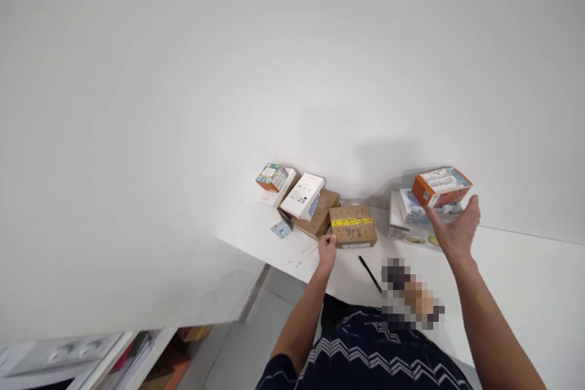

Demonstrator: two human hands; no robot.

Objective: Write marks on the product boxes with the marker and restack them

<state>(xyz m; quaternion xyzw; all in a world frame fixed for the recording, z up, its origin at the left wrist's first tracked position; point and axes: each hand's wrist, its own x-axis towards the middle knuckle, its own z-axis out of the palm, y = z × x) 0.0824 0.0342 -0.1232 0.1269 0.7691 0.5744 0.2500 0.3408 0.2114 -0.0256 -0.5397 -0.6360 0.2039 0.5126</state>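
Observation:
An orange and white carton sits on top of a stack at the right. My right hand grips it from the front, thumb at its left corner and fingers by its right end. Below it are a smaller white carton and a larger white box. My left hand is closed beside the lower left corner of a brown cardboard box with yellow tape and black handwriting; whether anything is inside the fingers is hidden.
Left of it lies another cardboard box under a white carton. Behind are a small orange and teal carton, a white box and a blue card. A black pen-like stick and a pixelated patch lie in front. A wall backs the table.

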